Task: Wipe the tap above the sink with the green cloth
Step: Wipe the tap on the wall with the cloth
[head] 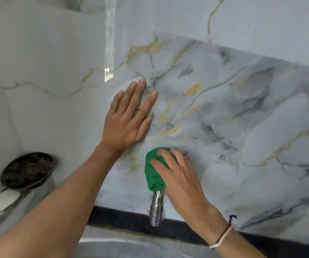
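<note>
A chrome tap [156, 209] sticks out from the marble-patterned wall, its spout end showing below a green cloth [153, 172]. The cloth is wrapped over the tap's upper part, near the wall. My right hand [179, 175] grips the cloth around the tap, fingers curled over it. My left hand [129, 116] lies flat on the wall tiles above and to the left of the tap, fingers spread, holding nothing. The tap's base is hidden under the cloth.
A dark soap dish [27, 169] hangs on the left wall, with a white soap bar [2, 201] below it. A glass shelf edge [110, 38] juts from the wall above. A black ledge [127, 220] and the sink rim [112, 243] run beneath the tap.
</note>
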Motion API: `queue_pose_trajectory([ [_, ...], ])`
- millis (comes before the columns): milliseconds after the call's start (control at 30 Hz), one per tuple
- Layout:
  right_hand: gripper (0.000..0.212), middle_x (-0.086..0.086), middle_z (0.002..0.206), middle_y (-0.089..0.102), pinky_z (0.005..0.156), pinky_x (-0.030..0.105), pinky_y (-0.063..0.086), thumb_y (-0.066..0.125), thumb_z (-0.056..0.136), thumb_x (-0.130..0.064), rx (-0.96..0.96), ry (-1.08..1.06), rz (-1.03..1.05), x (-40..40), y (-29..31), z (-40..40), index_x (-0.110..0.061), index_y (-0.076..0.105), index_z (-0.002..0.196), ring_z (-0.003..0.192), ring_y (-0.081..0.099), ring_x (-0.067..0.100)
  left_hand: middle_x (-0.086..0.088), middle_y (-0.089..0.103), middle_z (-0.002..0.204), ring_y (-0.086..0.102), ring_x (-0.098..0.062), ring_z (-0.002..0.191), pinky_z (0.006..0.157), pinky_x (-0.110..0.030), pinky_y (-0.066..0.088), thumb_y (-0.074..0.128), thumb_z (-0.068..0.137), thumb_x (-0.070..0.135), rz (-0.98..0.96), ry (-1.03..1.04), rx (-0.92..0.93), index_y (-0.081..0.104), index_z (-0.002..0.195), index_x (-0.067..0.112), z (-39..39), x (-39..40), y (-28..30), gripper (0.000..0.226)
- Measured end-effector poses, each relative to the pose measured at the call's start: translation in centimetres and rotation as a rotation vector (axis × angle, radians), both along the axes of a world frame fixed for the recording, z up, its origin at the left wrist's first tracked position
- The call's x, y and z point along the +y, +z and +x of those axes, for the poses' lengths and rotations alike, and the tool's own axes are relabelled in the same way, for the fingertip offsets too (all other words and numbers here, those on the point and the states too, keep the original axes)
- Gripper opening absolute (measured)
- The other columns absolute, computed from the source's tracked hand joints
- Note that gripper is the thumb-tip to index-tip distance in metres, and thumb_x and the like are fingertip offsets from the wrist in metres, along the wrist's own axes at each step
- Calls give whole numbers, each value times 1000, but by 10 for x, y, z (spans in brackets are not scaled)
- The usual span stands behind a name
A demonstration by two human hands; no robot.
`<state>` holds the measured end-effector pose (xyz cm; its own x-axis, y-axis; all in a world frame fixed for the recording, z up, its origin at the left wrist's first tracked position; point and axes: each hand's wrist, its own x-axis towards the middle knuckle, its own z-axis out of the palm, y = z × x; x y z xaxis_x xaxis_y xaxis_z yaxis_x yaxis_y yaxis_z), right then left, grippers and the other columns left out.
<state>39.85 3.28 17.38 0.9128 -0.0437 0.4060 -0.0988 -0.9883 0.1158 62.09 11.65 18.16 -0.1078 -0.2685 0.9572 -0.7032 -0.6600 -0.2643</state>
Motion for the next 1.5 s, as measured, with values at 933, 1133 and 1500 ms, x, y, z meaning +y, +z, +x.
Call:
queue_pose_trajectory([
  [933, 46, 29, 125, 72, 94, 61, 59, 63, 81, -26, -176, 60, 2789, -1, -81, 13, -1, 77, 116, 109, 73, 47, -22, 32, 165, 29, -35, 156, 129, -48, 26, 33, 104, 36, -21, 37, -68, 37, 161, 13, 3, 0, 0, 62],
  [1133, 27, 11, 85, 82, 68, 40, 59, 63, 75, -23, -659, -106, 2232, -12, -53, -21, -19, 83, 92, 74, 77, 26, -19, 27, 168, 23, -33, 159, 129, -48, 26, 32, 104, 37, -19, 16, -56, 33, 163, 15, 5, -2, -1, 63],
  [1500, 42, 10, 111, 62, 100, 51, 42, 51, 82, -43, 190, -190, 27, 46, 12, 27, -11, 74, 98, 109, 46, 33, -18, 24, 169, 21, -33, 160, 128, -49, 27, 32, 104, 38, -12, 18, -51, 34, 163, 15, 6, -1, -2, 63],
])
